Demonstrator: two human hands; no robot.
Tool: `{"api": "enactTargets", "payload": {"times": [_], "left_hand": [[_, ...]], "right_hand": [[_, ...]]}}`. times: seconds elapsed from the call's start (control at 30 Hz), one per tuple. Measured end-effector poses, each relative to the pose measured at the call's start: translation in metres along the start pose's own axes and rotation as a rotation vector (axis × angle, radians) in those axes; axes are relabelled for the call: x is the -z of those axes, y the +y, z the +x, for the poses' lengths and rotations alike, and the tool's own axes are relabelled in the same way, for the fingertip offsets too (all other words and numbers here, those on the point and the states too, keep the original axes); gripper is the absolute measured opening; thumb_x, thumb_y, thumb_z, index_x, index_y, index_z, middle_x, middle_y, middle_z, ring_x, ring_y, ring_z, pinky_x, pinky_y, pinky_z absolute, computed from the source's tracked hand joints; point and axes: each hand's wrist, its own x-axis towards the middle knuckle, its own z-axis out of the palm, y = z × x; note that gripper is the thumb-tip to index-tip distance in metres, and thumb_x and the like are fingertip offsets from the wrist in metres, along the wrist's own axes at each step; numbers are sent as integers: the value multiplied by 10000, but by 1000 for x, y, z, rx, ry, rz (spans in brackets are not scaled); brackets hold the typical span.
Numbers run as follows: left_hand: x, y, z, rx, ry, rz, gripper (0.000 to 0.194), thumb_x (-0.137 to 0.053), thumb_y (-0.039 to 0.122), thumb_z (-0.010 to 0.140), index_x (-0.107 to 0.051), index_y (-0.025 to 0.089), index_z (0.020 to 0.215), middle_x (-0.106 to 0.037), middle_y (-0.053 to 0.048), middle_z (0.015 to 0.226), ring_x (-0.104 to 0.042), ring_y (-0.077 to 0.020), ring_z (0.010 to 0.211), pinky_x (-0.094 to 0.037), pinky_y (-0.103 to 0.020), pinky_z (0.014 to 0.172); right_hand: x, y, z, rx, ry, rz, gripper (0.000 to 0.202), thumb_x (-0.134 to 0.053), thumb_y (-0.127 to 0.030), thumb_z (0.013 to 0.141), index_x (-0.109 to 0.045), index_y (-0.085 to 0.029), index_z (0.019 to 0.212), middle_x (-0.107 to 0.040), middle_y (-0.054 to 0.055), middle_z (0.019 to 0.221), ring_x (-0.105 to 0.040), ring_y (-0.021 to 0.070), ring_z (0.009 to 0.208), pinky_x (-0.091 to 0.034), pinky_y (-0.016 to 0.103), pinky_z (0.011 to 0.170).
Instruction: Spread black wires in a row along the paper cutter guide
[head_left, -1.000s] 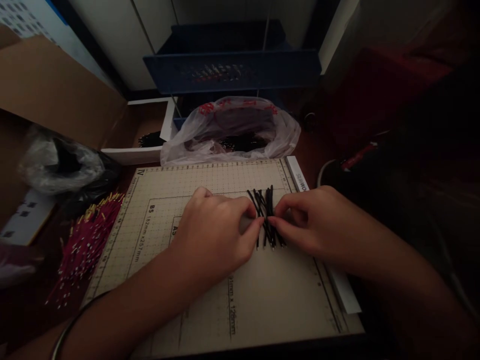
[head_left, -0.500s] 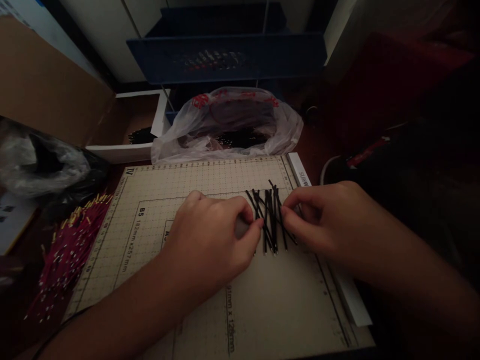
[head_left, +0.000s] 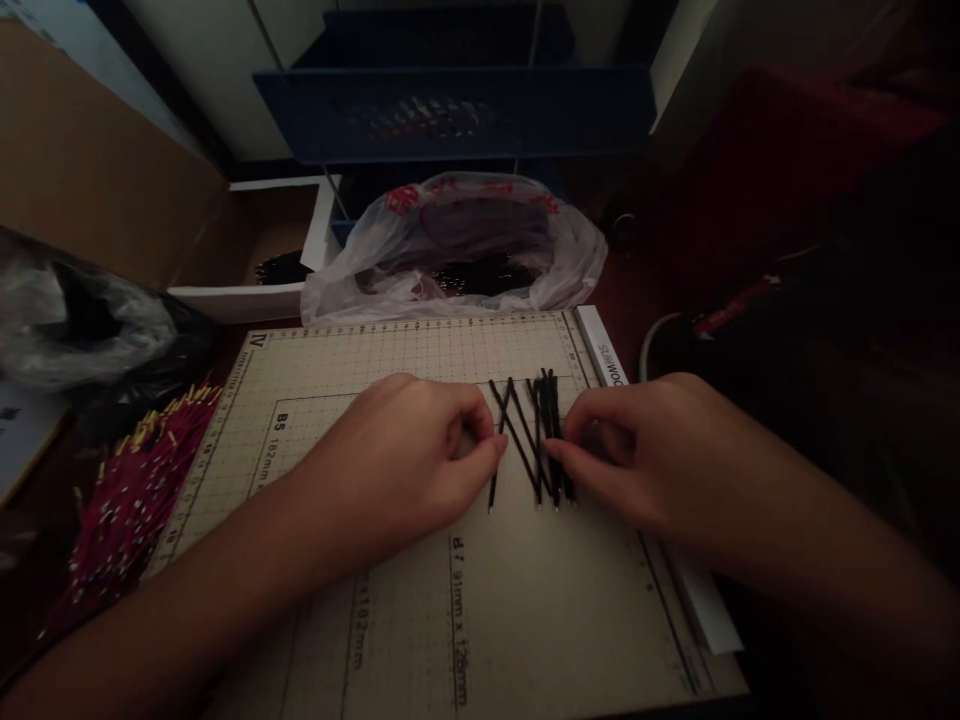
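Note:
Several short black wires (head_left: 527, 440) with bare metal ends lie on the beige cutting mat (head_left: 517, 600), some crossing each other. My left hand (head_left: 427, 450) is closed in a pinch at the leftmost wire, which slants beneath its fingertips. On the other side, my right hand (head_left: 637, 450) pinches at a tighter cluster of the wires, its thumb lying over them. Part of that cluster is hidden behind the fingers.
Dark red wires with yellow ends (head_left: 142, 490) are heaped left of the mat. Behind it sit a plastic bag (head_left: 570, 255) holding dark wires and an open cardboard box (head_left: 247, 300). A blue tray rack (head_left: 465, 115) stands farther back. A white strip (head_left: 600, 345) edges the mat's right side.
My left hand has shifted left, with one wire now apart at its fingertips. My right thumb has moved left over the wires, and those on the right are bunched closer together.

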Motion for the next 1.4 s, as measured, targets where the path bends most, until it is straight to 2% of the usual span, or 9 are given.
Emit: {"api": "enactTargets", "payload": {"times": [0.2, 0.43, 0.53, 0.67, 0.77, 0.87, 0.97, 1.27, 1.4], "left_hand": [[8, -10, 0, -59, -38, -25, 215, -726, 443, 863, -725, 237, 801, -604, 58, 561, -513, -110, 488, -308, -256, 492], [13, -11, 0, -55, -109, -65, 93, -707, 313, 863, -765, 245, 835, -588, 70, 550, -495, -92, 468, -338, -245, 490], [14, -10, 0, -74, -119, -65, 103, -672, 271, 862, -773, 254, 870, -592, 74, 562, -504, -94, 479, -347, -250, 507], [11, -5, 1, -73, -75, -22, 90, -680, 273, 869, -766, 245, 877, -586, 70, 561, -511, -107, 509, -342, -267, 553], [3, -2, 2, -70, -22, 54, 132, -694, 354, 897, -758, 238, 897, -591, 52, 578, -520, -135, 547, -326, -287, 589], [-3, -1, 1, -68, 35, 108, 213, -692, 444, 915, -751, 238, 914, -614, 30, 623, -532, -160, 588, -322, -300, 617], [-6, 1, -1, -70, 45, 106, 236, -631, 443, 954, -752, 245, 915, -625, 16, 638, -537, -173, 605, -320, -309, 631], [-20, 8, -5, -50, 124, 224, 337, -666, 551, 945, -712, 221, 897, -561, 15, 571, -527, -195, 590, -338, -320, 640], [-19, 5, -4, -38, 116, 218, 343, -658, 562, 946, -699, 221, 955, -561, 17, 591, -553, -205, 618, -361, -319, 651]], "right_hand": [[3, -1, -1, 42, -36, -4, 248, -597, -342, 875, -725, -231, 693, -596, -21, 587, -462, 55, 492, -281, 218, 469], [3, 1, -2, 32, -10, -24, 229, -592, -338, 859, -743, -254, 708, -591, -30, 563, -476, 57, 473, -297, 202, 451], [5, 3, -2, 35, 1, -44, 236, -586, -344, 863, -752, -260, 717, -592, -25, 564, -476, 60, 481, -290, 207, 460], [8, 5, -3, 60, -32, -50, 215, -597, -338, 858, -758, -263, 737, -585, -27, 574, -465, 56, 486, -292, 203, 474], [8, 7, -5, 83, -50, -60, 181, -612, -316, 860, -751, -258, 761, -570, -34, 572, -458, 49, 492, -280, 201, 483], [6, 9, -5, 68, -10, -90, 198, -626, -386, 892, -759, -258, 819, -566, -32, 576, -456, 51, 487, -268, 214, 483], [5, 11, -3, 38, 34, -103, 267, -614, -461, 912, -756, -254, 819, -583, -22, 599, -473, 61, 497, -270, 218, 479], [6, 10, -2, 59, -9, -21, 178, -614, -370, 901, -774, -292, 892, -498, -46, 538, -402, 43, 458, -277, 189, 486], [4, 7, 0, 33, 9, -25, 193, -600, -365, 907, -769, -291, 851, -498, -44, 529, -395, 48, 462, -264, 194, 493]]}}
